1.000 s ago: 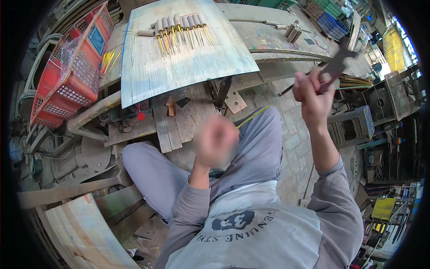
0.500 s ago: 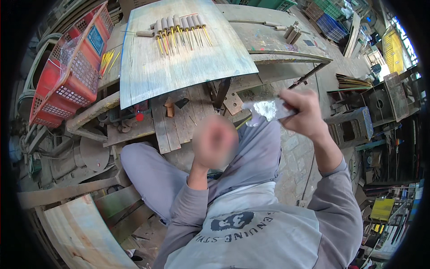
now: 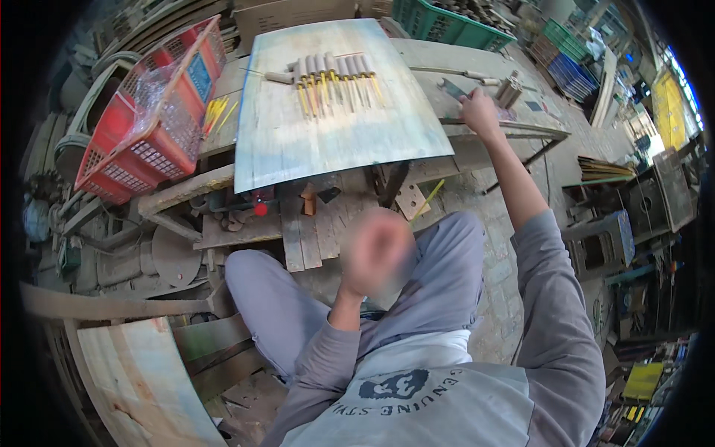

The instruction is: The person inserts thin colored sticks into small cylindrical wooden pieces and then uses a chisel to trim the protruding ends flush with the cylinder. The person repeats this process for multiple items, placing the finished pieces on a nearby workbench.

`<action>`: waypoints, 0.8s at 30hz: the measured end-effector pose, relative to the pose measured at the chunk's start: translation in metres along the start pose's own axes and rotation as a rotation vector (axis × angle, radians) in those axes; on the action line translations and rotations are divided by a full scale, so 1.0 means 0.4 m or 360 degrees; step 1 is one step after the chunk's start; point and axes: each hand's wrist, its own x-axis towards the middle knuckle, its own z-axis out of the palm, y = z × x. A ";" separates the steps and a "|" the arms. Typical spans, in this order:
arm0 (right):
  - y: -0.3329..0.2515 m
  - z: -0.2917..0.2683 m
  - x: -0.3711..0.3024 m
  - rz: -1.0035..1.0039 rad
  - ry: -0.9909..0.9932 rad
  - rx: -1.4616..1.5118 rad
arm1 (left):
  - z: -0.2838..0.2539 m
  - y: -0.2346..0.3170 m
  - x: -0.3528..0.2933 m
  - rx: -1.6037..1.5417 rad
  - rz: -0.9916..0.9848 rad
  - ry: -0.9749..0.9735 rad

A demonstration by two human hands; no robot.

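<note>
My right hand (image 3: 479, 113) is stretched out over the bench at the right of the board, closed on a flat grey metal open-ended wrench (image 3: 451, 90). The wrench's notched end points up and left, close to the bench top. Above my lap is my left hand (image 3: 378, 252), blurred but seemingly curled. A thin yellow rod (image 3: 427, 200) sticks out from it up and to the right; its other end is hidden. Several slim tools (image 3: 331, 65) with grey-brown handles and yellow shafts lie in a row on the pale board (image 3: 335, 141).
A red plastic crate (image 3: 149, 127) stands left of the board, with yellow sticks (image 3: 216, 115) beside it. Metal cylinders (image 3: 509, 91) stand on the bench (image 3: 424, 52) near my right hand. A green crate (image 3: 447, 30) is behind. Under the board is a plank shelf (image 3: 302, 238).
My right hand has carried the wrench from above my right knee forward to the bench. My left hand stays over my lap with the yellow rod. The view has shifted slightly.
</note>
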 end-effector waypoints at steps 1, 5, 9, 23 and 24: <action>-0.001 0.011 0.014 -0.0049 0.0027 -0.0141 | -0.001 0.003 0.003 0.0026 0.0038 0.0010; -0.068 -0.126 0.001 -0.0364 0.0074 0.0148 | -0.031 0.021 0.006 0.0487 0.0002 0.0007; -0.328 -0.466 -0.201 -0.1190 -0.1034 0.0804 | -0.015 0.126 0.005 0.0855 -0.0074 0.0172; -0.383 -0.437 -0.180 -0.0487 -0.1722 0.0979 | -0.225 0.219 -0.027 0.0618 0.0176 0.1092; -0.393 -0.384 -0.163 -0.0363 -0.1544 0.1122 | -0.234 0.228 -0.031 0.0680 0.0217 0.1191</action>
